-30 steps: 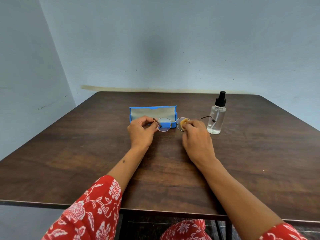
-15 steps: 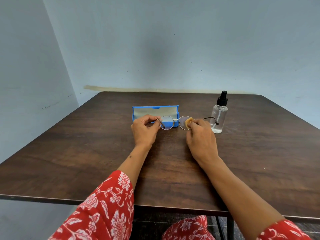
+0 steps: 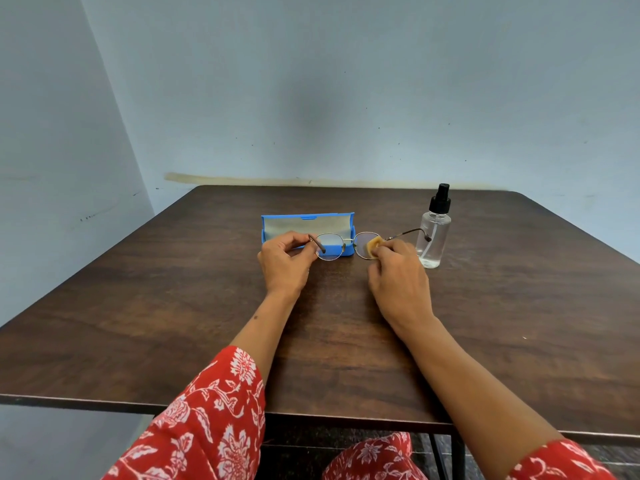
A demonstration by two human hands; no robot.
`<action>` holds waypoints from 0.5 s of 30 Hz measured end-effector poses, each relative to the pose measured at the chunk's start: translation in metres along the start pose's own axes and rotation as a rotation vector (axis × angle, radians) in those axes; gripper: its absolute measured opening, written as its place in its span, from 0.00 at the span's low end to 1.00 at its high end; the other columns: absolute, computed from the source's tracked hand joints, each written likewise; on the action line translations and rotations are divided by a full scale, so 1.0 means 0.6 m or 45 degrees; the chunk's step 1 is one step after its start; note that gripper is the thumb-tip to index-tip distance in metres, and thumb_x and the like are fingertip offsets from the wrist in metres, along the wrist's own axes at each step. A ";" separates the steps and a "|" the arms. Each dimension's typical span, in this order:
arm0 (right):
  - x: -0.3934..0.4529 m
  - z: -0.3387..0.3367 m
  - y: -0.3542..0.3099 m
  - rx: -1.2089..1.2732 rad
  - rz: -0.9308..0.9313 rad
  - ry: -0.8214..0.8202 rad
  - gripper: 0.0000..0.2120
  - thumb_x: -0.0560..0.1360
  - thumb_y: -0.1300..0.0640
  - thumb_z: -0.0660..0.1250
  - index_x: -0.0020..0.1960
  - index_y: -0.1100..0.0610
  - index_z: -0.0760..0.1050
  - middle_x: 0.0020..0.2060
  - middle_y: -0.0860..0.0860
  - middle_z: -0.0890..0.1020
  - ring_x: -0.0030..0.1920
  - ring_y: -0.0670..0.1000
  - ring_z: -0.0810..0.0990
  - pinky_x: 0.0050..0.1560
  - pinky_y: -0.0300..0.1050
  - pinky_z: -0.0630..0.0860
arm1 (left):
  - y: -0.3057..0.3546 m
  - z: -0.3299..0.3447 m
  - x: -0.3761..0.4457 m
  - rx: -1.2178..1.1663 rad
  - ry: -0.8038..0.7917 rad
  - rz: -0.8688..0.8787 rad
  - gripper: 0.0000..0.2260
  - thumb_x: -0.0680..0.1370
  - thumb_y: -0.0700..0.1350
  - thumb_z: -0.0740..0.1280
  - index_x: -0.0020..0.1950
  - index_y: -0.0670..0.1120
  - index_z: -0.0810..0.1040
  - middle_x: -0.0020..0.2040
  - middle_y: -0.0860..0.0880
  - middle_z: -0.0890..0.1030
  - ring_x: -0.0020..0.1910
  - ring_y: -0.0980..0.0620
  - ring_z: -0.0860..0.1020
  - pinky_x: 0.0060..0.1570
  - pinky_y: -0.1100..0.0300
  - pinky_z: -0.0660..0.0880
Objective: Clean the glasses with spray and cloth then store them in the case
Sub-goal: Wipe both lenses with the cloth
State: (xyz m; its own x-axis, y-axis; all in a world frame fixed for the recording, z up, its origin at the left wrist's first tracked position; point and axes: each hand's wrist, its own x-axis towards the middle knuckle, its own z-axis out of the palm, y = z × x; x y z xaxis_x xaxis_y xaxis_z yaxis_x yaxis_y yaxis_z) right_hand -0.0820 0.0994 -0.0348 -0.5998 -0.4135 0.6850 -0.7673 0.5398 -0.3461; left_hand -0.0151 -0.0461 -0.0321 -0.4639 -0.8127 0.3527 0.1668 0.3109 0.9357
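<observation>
Right hand (image 3: 398, 282) pinches a small tan cloth (image 3: 375, 244) against the right lens of the glasses (image 3: 348, 244). Left hand (image 3: 284, 261) grips the left temple, fingers curled. Glasses are held above the table (image 3: 173, 323), before the open blue case (image 3: 304, 225). Spray bottle (image 3: 433, 233) stands upright just right.

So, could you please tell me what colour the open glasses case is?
Bright blue plastic glasses case, grey lining; head view.

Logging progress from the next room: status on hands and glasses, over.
Left hand pinching glasses at the temple. Right hand pressing yellow cloth on one lens. Blue case open behind; spray bottle upright, clear.
</observation>
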 end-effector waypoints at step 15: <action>-0.001 -0.001 -0.008 0.026 -0.133 -0.069 0.09 0.70 0.68 0.66 0.49 0.66 0.80 0.48 0.57 0.80 0.48 0.58 0.76 0.40 0.49 0.75 | 0.002 -0.002 -0.002 -0.061 -0.022 -0.023 0.07 0.70 0.33 0.73 0.38 0.44 0.82 0.41 0.49 0.83 0.47 0.51 0.83 0.46 0.53 0.82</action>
State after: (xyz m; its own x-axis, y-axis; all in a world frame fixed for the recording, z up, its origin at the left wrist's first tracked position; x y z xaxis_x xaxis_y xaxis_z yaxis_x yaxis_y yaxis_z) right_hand -0.0777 0.0977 -0.0333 -0.5275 -0.5060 0.6824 -0.8303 0.4769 -0.2883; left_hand -0.0132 -0.0453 -0.0313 -0.4820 -0.8093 0.3357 0.1996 0.2716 0.9415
